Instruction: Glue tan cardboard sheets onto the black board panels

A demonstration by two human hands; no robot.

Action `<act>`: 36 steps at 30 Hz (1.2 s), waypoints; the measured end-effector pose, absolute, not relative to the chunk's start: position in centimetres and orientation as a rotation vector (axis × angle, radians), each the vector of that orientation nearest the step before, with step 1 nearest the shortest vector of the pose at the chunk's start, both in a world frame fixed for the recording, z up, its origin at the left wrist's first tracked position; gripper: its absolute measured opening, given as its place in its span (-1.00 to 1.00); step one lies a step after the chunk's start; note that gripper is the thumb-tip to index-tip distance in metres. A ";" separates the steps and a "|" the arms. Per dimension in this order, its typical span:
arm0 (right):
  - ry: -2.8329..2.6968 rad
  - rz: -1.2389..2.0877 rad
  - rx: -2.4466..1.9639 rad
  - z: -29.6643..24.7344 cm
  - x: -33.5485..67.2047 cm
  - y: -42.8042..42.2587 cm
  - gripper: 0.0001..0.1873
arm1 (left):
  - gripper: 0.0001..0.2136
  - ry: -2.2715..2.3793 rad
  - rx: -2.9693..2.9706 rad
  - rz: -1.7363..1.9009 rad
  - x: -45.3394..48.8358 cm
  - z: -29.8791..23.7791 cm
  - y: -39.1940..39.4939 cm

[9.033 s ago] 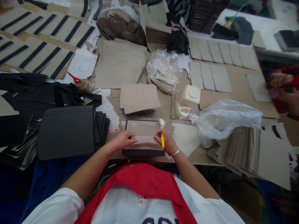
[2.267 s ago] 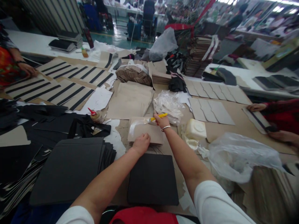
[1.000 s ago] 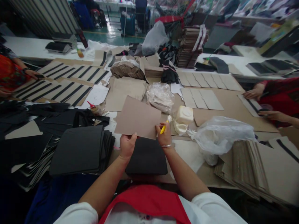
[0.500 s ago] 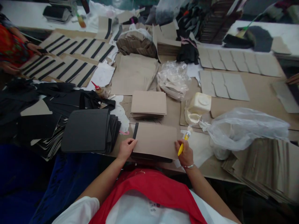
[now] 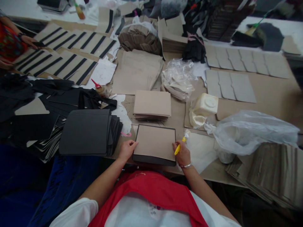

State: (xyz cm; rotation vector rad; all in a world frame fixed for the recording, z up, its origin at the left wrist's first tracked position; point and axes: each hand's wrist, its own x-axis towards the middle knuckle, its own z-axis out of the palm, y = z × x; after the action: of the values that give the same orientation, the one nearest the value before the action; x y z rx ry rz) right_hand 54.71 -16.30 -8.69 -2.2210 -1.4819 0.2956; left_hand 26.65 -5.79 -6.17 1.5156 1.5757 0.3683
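Note:
A tan cardboard sheet lies over a black panel, whose dark border shows along the far edge and the near side. My left hand pinches the sheet's left edge between thumb and fingers. At the opposite edge is my right hand, with a yellow-handled brush held in its fingers, bristles pointing away from me. Its thumb and fingertips also touch the sheet's right edge. Just beyond stands a stack of tan cardboard sheets.
Black panels are stacked at left. A cut-open cream container and a clear plastic bag sit at right, above piled cardboard. A red-tipped bottle stands farther back. A co-worker's hand is at striped boards, far left.
The tan sheet has shifted left over the black panel, and the black strip at its left has narrowed to a thin border. My right hand has moved left with the brush.

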 end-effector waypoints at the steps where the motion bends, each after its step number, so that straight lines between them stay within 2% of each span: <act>1: -1.473 0.310 -2.241 -8.6 54.7 -16.2 -0.72 | -0.67 1.570 1.521 0.356 26.6 -6.2 -5.7; 15: -1.503 0.408 -2.363 -7.6 54.4 -15.8 -0.83 | -0.64 1.546 1.599 0.174 26.4 -6.7 -5.2; 23: -1.503 0.443 -2.418 -7.9 54.3 -15.6 -0.79 | -0.64 1.518 1.602 0.228 26.0 -7.9 -5.3; 36: -1.550 0.426 -2.496 -7.3 53.6 -14.9 -0.77 | -0.72 1.556 1.701 0.196 26.3 -6.6 -4.7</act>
State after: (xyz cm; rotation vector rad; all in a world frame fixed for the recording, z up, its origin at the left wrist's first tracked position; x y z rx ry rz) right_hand 53.64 -14.89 -7.35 -2.4963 -1.5498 0.4256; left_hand 26.26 -4.72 -6.59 1.7014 1.5558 0.1959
